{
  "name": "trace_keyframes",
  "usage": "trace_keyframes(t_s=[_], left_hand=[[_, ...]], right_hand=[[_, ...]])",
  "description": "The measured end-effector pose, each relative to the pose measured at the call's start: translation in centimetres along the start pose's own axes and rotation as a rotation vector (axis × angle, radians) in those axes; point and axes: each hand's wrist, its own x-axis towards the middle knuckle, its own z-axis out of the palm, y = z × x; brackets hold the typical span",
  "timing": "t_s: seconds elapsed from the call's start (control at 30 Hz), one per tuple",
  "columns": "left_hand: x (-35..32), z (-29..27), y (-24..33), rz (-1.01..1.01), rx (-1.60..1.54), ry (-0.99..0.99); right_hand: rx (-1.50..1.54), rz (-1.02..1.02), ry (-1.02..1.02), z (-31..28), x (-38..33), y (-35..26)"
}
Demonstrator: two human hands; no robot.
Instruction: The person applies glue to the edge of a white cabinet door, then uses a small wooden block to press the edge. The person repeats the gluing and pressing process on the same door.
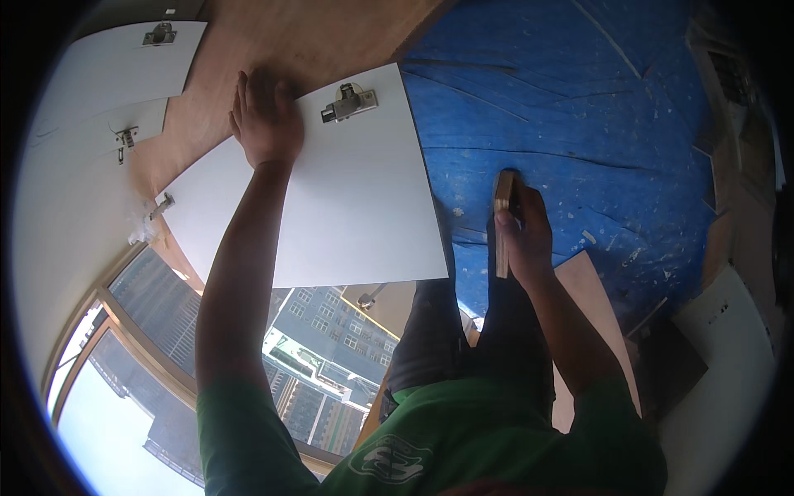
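**White door panel held flat, wood strip gripped at the side**

At the far left, two more white panels [116, 70] can be seen, each with a metal hinge fixed on it. Below them, a window [165, 364] is seen, with tall buildings outside.

Next, the left hand [266, 120] is laid flat and open on the top left corner of a big white door panel [356, 198]. The fingers are spread out and nothing is gripped; the panel is only pressed down. A silver hinge [349, 102] is fixed near the top edge of this panel, just beside the left hand, on its right. The panel is rested on a brown wooden board [306, 37].

Further right, the floor is covered by a blue sheet [579, 107]. Over it, a short wood strip [502, 223] is held in the right hand [523, 231]. The hand is closed round the strip, with the thumb on the near face. The strip's long side is pointed up and down in the picture, away from the body. It is kept just beside the right edge of the white panel, not touching it. The right hand is the nearer one to that edge, and the hinge is nearer to the left hand.
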Motion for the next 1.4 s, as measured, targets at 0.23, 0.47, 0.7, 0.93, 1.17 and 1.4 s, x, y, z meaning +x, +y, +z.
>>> trace_keyframes(t_s=[0.23, 0.47, 0.7, 0.93, 1.17, 1.4], left_hand=[[-0.4, -0.1, -0.6, -0.066, -0.022, -0.007], [-0.4, 0.1, -0.3, -0.069, -0.057, -0.017], [-0.3, -0.2, -0.1, -0.059, -0.089, 0.0], [-0.2, 0.8, -0.2, -0.01, -0.084, 0.067], [-0.3, 1.2, -2.0, 0.024, -0.131, 0.045], [0.4, 1.4, -2.1, 0.137, -0.093, 0.074]], right_hand=[[-0.736, -0.894, 0.118, 1.8, 26.8, -14.8], [-0.723, -1.122, 0.379, 5.9, 29.3, -15.1], [-0.769, -0.754, -0.071, 8.2, 12.7, -5.8], [-0.489, -0.543, -0.366, 6.8, -3.9, -0.8], [-0.279, -0.395, -0.425, 3.1, -6.7, -3.3], [0.242, -0.05, -0.107, 8.2, 13.1, -4.7]])
